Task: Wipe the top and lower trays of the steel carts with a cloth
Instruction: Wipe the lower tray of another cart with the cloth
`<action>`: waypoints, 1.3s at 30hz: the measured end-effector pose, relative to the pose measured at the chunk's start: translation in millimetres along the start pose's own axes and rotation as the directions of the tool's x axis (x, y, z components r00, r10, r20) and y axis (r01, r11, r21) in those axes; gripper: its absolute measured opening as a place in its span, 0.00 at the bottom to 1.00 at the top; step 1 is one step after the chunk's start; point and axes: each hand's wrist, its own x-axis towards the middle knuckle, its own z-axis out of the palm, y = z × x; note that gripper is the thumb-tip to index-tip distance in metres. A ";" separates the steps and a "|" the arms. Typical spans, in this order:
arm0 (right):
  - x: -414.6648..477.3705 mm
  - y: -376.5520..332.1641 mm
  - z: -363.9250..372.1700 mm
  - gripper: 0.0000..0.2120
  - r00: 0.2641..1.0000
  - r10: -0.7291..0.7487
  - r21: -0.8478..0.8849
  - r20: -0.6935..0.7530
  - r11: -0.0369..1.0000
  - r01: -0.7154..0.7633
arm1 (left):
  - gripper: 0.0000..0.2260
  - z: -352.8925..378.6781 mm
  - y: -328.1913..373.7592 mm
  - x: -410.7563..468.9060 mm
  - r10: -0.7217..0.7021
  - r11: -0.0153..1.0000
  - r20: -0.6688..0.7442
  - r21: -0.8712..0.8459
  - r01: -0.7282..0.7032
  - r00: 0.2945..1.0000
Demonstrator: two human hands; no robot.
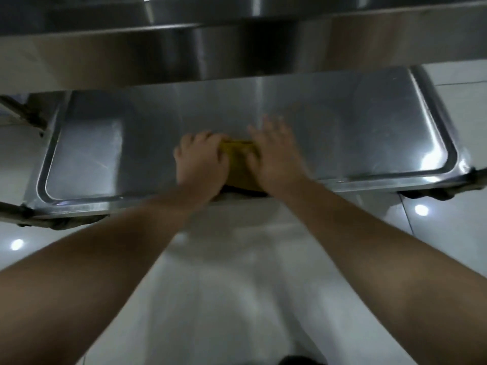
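A yellow cloth lies on the lower tray of the steel cart, near the tray's front rim at its middle. My left hand grips the cloth's left side with curled fingers. My right hand lies on the cloth's right side, fingers spread and fairly straight, pressing it down on the steel. The cart's top tray overhangs from above and hides the back part of the lower tray. Both hands are blurred by motion.
The cart stands on glossy white floor tiles with bright light reflections. Dark casters sit under the front corners of the lower tray. A steel leg and bracket show at the far left.
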 end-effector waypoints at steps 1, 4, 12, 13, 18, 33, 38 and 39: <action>-4.5 -19.5 12.1 0.30 0.993 -0.040 -0.120 0.112 0.991 0.053 | 0.18 -3.4 -15.2 6.5 -0.002 1.000 0.013 -0.019 0.002 1.000; -10.0 -32.4 27.6 0.28 0.971 -0.023 -0.256 0.237 0.963 0.085 | 0.21 -0.2 -32.4 14.3 0.040 0.989 0.074 -0.148 -0.029 0.996; -19.6 141.3 -49.9 0.26 0.890 0.454 -0.260 0.038 0.865 -0.429 | 0.24 17.5 -24.0 9.2 0.179 0.979 0.134 0.071 -0.190 0.975; -9.2 146.8 -53.1 0.25 0.847 0.531 -0.219 0.009 0.828 -0.516 | 0.24 17.0 -25.4 9.0 0.190 0.977 0.136 0.068 -0.200 0.972; 68.5 53.3 -12.2 0.28 0.943 0.322 -0.212 0.080 0.930 -0.300 | 0.26 12.9 -29.8 11.2 0.185 0.983 0.160 -0.009 -0.186 0.970; 22.4 64.7 -9.8 0.29 0.933 0.343 -0.204 0.112 0.927 -0.316 | 0.24 16.4 -32.4 6.1 0.203 0.979 0.189 -0.035 -0.200 0.961; -13.8 -12.0 12.7 0.26 0.964 0.110 -0.207 0.243 0.977 -0.059 | 0.15 1.3 -41.3 3.9 0.127 0.957 0.100 -0.272 -0.095 0.987; -9.9 -5.8 3.7 0.25 0.970 0.119 -0.187 0.213 0.979 -0.079 | 0.16 -1.7 -41.4 2.3 0.150 0.951 0.061 -0.282 -0.127 0.987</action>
